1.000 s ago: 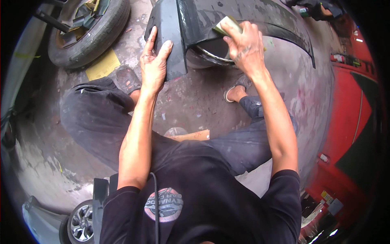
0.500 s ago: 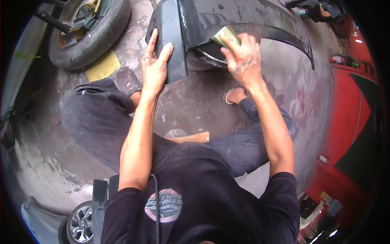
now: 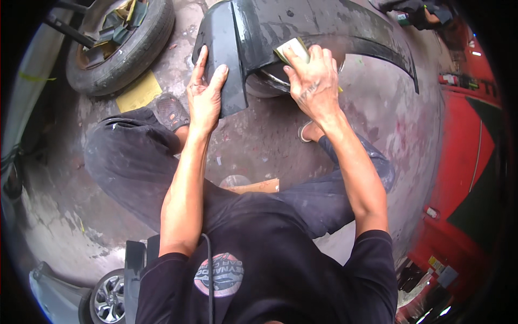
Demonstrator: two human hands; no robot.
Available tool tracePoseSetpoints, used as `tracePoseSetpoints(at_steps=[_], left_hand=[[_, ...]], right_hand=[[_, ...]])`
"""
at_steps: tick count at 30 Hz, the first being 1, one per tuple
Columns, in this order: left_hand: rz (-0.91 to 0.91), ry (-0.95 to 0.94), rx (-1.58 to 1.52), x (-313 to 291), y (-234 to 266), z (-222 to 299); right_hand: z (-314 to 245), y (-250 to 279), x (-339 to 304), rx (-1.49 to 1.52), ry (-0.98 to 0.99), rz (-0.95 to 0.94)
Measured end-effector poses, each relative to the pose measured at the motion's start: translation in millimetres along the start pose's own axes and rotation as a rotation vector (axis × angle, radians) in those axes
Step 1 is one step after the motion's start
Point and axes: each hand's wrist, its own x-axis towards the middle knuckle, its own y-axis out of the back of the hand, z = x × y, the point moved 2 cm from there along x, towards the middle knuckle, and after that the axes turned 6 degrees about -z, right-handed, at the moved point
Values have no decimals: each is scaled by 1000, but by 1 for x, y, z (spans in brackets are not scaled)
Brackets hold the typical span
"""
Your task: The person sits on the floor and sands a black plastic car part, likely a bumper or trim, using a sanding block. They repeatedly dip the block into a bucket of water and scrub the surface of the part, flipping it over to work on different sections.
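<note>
A black car bumper (image 3: 324,24) stretches across the far middle of the view, its surface dusty and wet in patches. My left hand (image 3: 205,102) grips its near left end, with the thumb and a finger on the flat end face; the other fingers are partly hidden. In my right hand (image 3: 317,89) is a sanding block (image 3: 294,47), pale with a greenish sheet around it. The block rests against the bumper's curved lower edge, beside an opening. Fingers are wrapped over its top and right side.
A tyre (image 3: 156,48) holding folded sheets lies at the far left, beside a yellow sheet (image 3: 139,92). Near my lap is a strip of cardboard (image 3: 259,187). Red bodywork (image 3: 464,151) stands at right. A car wheel (image 3: 108,297) shows at lower left.
My right hand has shifted slightly left with the sanding block, which has turned to show its pale top. My left hand keeps its grip, a little lower in view.
</note>
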Motion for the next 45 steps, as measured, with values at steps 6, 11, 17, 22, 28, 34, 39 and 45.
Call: tracePoseSetpoints(at_steps=[6,11,17,22,28,34,39,45], left_hand=[[8,23,-32,1,-2,2],[-11,19,-60,-1,-1,0],[5,16,-61,2,1,0],[-9,30,-50,1,0,2],[-4,59,-45,-2,2,4],[15,1,8,5,3,8],[-12,41,-112,2,3,2],[-15,58,-153,10,8,-6]], right_hand=[[9,2,11,-78,-67,-18],[19,9,5,-45,1,-43],[-7,1,-9,35,16,13],[38,3,4,-43,-94,31],[19,3,-3,34,33,2],[0,3,-3,25,56,-24],[39,1,19,-120,-76,10],[49,42,-14,301,-284,-303]])
